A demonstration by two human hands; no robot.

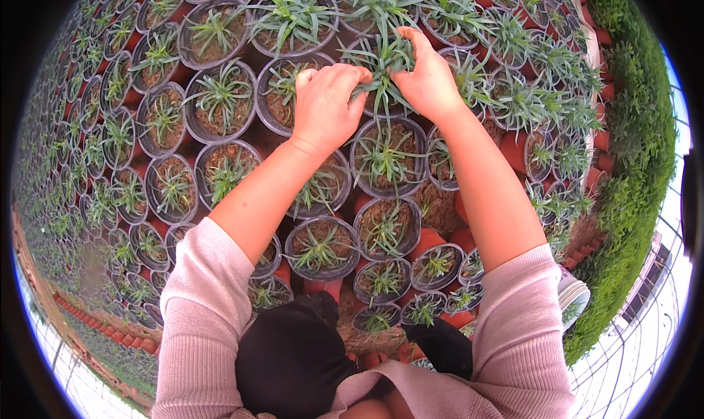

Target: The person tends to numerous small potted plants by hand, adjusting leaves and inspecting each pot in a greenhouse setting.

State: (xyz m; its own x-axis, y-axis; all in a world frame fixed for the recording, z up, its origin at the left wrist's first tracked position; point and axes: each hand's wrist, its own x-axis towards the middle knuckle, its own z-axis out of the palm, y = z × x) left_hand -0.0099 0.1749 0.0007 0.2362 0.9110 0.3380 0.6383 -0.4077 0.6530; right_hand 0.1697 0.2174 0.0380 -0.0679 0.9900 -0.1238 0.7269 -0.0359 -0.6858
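Observation:
A potted plant with narrow grey-green leaves (383, 56) sits between my two hands in the upper middle of the head view. On its left side, my left hand (331, 101) has its thumb and forefinger apart at the leaf tips. My right hand (428, 80) curves around the right side, forefinger raised and thumb among the leaves. Soil marks the fingertips of both hands. Foliage and my hands cover much of this plant's pot. Just below stands another plant in a round black-rimmed plastic pot (388, 156), its brown soil showing.
Similar pots crowd every side, including a pot (220, 101) to the left and a pot (322, 248) near my legs. Red-brown pots (514, 152) show between them. A green hedge (632, 199) runs along the right, with a stack of pale containers (572, 298) before it.

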